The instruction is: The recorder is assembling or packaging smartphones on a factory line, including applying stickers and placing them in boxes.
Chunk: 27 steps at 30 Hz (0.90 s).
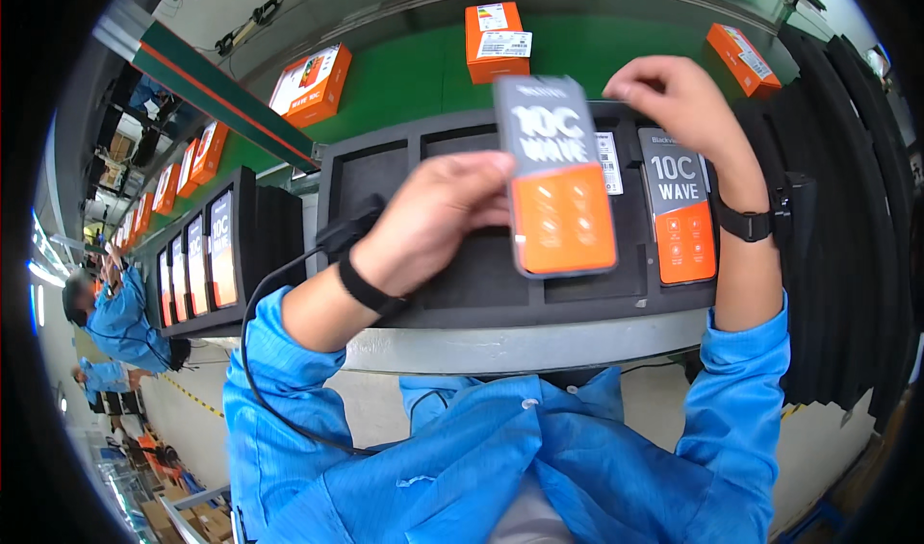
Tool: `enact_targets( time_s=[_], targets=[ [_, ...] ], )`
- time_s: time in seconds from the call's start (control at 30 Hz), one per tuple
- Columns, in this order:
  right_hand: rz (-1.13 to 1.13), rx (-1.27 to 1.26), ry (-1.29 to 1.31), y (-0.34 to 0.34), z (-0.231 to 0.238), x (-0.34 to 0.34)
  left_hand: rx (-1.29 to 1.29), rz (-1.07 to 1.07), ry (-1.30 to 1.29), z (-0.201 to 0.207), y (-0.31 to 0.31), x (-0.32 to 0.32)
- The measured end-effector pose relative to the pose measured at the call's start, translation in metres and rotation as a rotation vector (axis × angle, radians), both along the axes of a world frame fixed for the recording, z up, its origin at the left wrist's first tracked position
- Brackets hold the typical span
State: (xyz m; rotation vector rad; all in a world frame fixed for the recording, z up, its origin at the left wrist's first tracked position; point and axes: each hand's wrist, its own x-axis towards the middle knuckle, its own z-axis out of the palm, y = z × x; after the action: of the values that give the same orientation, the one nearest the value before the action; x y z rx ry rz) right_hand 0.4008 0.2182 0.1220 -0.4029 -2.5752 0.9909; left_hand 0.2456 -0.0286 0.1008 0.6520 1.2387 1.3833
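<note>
My left hand grips a smartphone by its left edge, thumb on the front. A grey and orange printed film covers its face, slightly blurred, and it is held above the black foam tray. My right hand is raised over the tray's far right edge, thumb and fingertips drawn together. Whether anything thin is between them I cannot make out. Below that hand, a second smartphone with the same film lies in the right compartment. A white label shows partly behind the held phone.
Orange boxes stand along the green conveyor belt beyond the tray. Another foam tray with several phones stands tilted at left. Black foam trays are stacked at right. A cable runs from my left wristband; a co-worker is far left.
</note>
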Motion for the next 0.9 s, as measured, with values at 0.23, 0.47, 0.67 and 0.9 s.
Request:
enact_targets(
  time_s=[0.23, 0.47, 0.67, 0.9],
  targets=[
    [-0.023, 0.673, -0.183, -0.071, -0.01, -0.003, 0.182, 0.313, 0.001, 0.013, -0.023, -0.08],
    [0.071, 0.621, -0.268, -0.065, -0.005, 0.0, 0.253, 0.382, -0.14, -0.004, -0.015, -0.101],
    [0.113, 0.361, -0.434, -0.074, -0.005, -0.007, 0.211, 0.528, -0.123, 0.008, -0.007, -0.11],
    [0.101, 0.514, -0.315, -0.073, -0.002, -0.003, 0.242, 0.784, 0.163, 0.016, 0.045, -0.229]
  ],
)
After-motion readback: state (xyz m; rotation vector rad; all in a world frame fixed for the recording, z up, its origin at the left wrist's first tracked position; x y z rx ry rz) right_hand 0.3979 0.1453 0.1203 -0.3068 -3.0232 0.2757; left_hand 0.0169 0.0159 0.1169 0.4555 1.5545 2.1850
